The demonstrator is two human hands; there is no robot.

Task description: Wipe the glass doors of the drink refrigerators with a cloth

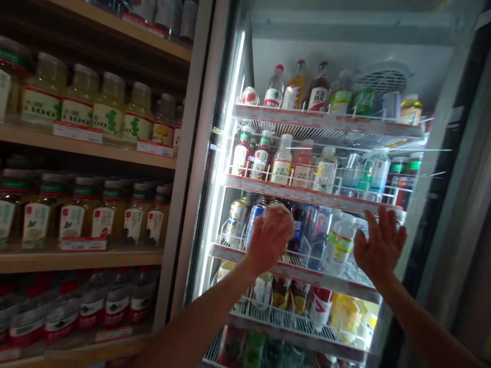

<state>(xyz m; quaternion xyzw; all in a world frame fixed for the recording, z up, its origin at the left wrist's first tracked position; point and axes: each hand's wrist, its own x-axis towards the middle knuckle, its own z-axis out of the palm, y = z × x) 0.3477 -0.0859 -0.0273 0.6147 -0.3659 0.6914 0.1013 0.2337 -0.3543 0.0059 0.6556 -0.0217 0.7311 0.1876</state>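
My left hand [266,243] reaches up in front of the middle shelves of a lit drinks cooler [326,278]. Its fingers are closed on a pale, crumpled cloth [282,217], partly hidden by the hand and slightly blurred. To the right, my right hand [378,243] is raised with its fingers spread and holds nothing. Behind it are clear bottles, one with a yellow-green label [341,244]. Faint streaks of light in front of the shelves look like reflections on glass. Whether either hand touches that surface I cannot tell.
Left of the cooler's metal frame [192,153], wooden shelves [134,258] hold rows of juice bottles [72,214] and red-labelled water bottles [115,301]. Inside the cooler, wire-fronted shelves carry glass bottles [318,89], cans [235,220] and a yellow pack [345,317].
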